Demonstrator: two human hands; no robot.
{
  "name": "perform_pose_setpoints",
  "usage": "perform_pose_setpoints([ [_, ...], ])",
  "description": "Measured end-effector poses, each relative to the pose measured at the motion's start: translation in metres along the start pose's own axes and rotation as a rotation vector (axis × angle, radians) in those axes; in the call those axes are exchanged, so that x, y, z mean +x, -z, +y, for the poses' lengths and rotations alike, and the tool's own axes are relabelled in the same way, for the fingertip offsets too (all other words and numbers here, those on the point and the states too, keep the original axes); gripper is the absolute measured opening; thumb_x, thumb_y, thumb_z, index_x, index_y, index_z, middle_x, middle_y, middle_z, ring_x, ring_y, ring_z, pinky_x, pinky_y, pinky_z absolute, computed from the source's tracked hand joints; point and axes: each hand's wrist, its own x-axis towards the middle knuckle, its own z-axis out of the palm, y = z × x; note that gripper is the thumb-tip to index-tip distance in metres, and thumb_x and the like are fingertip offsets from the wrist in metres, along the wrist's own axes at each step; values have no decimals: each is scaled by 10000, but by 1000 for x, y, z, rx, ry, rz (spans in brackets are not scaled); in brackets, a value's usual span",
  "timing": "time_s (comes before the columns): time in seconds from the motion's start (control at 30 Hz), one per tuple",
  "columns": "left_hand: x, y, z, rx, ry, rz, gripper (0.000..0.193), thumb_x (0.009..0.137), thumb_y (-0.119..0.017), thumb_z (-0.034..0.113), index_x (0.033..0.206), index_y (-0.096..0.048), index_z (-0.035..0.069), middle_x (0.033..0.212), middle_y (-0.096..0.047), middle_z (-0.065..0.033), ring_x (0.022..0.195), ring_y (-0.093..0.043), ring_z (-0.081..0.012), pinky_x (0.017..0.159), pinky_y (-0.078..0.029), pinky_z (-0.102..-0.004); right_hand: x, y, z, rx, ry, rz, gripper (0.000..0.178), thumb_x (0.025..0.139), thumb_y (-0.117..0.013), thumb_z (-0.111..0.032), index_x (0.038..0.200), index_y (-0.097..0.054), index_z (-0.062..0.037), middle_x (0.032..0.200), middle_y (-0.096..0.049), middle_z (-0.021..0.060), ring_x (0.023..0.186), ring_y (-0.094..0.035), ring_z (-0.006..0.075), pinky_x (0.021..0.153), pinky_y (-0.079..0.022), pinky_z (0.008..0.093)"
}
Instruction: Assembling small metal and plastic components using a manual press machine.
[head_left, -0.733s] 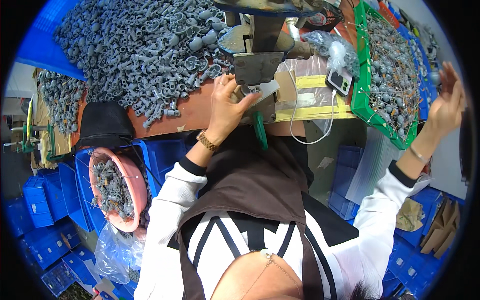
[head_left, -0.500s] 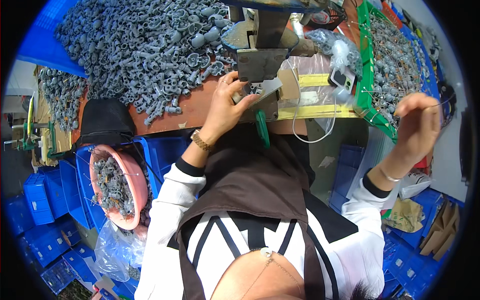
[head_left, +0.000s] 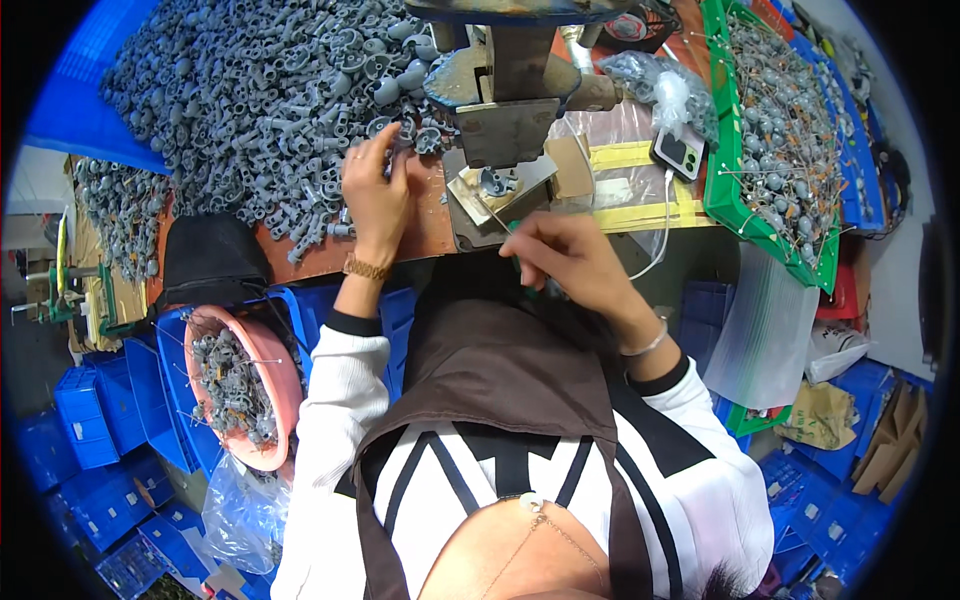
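Observation:
At the near edge of a heap of grey plastic parts (head_left: 250, 120) is my left hand (head_left: 376, 205). Its thumb and forefinger are apart, beside a few cup-shaped parts, with nothing seen between them. My right hand (head_left: 575, 262) is closed in a pinch on a thin rod (head_left: 490, 208), just in front of the press. The rod's far end reaches toward a grey plastic part (head_left: 497, 181) lying on the metal fixture (head_left: 462, 192). Right above that part hangs the press head (head_left: 508, 130). Green plastic shows partly behind my right fingers.
To the right stands a green tray (head_left: 722, 215) of grey parts with metal pins. A phone (head_left: 677, 152) with a white cable and a bagged bundle (head_left: 660, 90) lie between. At lower left are a pink basin (head_left: 290, 385) of parts and blue crates (head_left: 95, 410).
My left hand has left the fixture and moved left to the heap. My right hand has come from the green tray to the press front. A grey part now shows plainly on the fixture.

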Motion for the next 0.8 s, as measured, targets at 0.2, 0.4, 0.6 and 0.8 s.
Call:
perform_pose_setpoints([
  [0.2, -20, 22, 28, -1501, 789, -237, 370, 861, -614, -21, 1223, -564, 37, 1002, -649, -79, 805, -582, -73, 677, -474, -184, 35, -18, 25, 63, 106, 103, 221, 916, -591, -154, 758, -631, -5, 664, -584, -12, 552, -486, 32, 528, -381, 190],
  [0.4, -24, 26, 28, -1523, 748, -286, 317, 846, -629, -31, 1147, -582, 56, 1048, -648, -105, 846, -605, -88, 686, -496, -194, 37, -18, 25, 55, 83, 94, 235, 916, -590, -155, 737, -624, -6, 661, -581, -16, 557, -480, 30, 529, -378, 193],
  [0.6, -26, 27, 34, -1552, 766, -329, 295, 837, -639, -32, 1111, -590, 67, 1020, -659, -92, 824, -608, -83, 677, -496, -190, 32, -17, 24, 29, 106, 67, 234, 918, -585, -148, 739, -623, -3, 661, -581, -16, 553, -479, 33, 521, -383, 194],
  [0.8, -37, 28, 54, -1487, 732, -452, 280, 843, -648, -4, 1108, -586, 64, 949, -661, -50, 776, -608, -72, 636, -468, -181, 35, -24, 27, -46, 166, 137, 234, 921, -589, -152, 753, -623, 7, 674, -591, -9, 548, -482, 32, 510, -382, 193],
])
